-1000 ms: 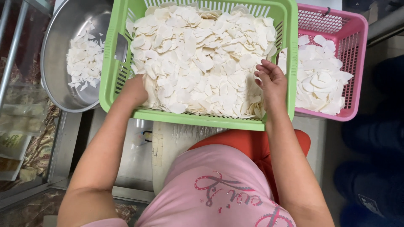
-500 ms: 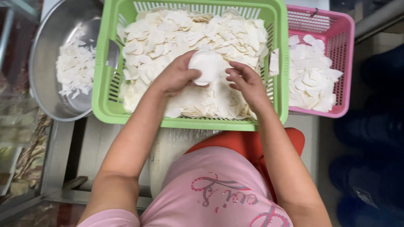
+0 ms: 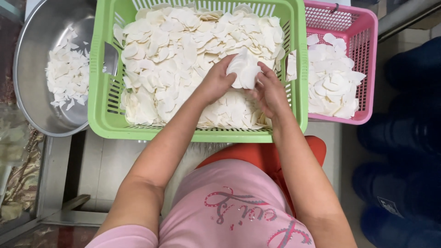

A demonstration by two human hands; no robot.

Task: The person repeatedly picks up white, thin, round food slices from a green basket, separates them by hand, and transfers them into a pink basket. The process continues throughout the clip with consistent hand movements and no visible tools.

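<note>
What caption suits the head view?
Both hands, left hand and right hand, hold white slices above a green basket.

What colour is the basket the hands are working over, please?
The basket is light green, clearest in the head view.

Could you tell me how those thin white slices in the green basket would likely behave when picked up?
The white slices look thin and curled, so probably light and brittle. They lie loosely heaped, so they would likely slide apart. Both hands, left hand and right hand, cup one stack.
</note>
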